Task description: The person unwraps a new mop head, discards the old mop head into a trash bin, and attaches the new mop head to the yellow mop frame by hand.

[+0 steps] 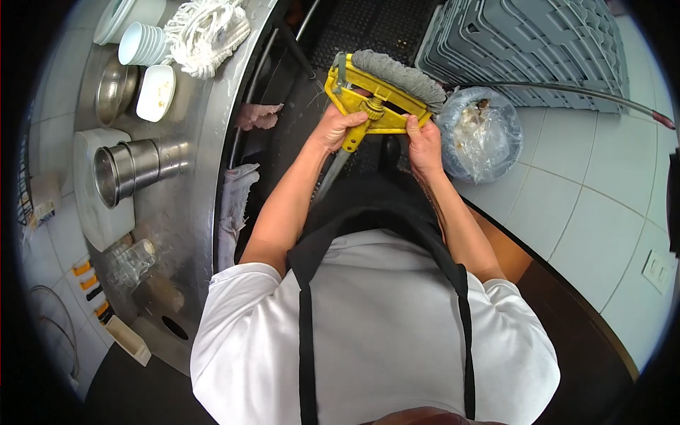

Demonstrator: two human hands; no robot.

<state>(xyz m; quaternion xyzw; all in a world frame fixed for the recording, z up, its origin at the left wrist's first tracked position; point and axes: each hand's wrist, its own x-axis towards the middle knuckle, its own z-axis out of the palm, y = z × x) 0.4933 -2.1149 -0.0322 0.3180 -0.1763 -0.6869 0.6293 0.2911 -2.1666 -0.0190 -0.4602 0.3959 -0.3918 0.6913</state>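
Observation:
Both my hands grip a mop by its yellow plastic clamp frame, held up in front of my apron. My left hand is closed round the frame's left side, close to the joint with the grey handle. Over at the right end, my right hand pinches the frame's lower edge with the thumb on top. A grey string mop head lies along the far side of the frame. The handle slants down behind my left forearm, its lower part hidden.
On the left steel counter are a white mop head, stacked cups, a white dish and metal cylinders. A lined bin and grey crates stand ahead right. Rags hang on the counter's rail.

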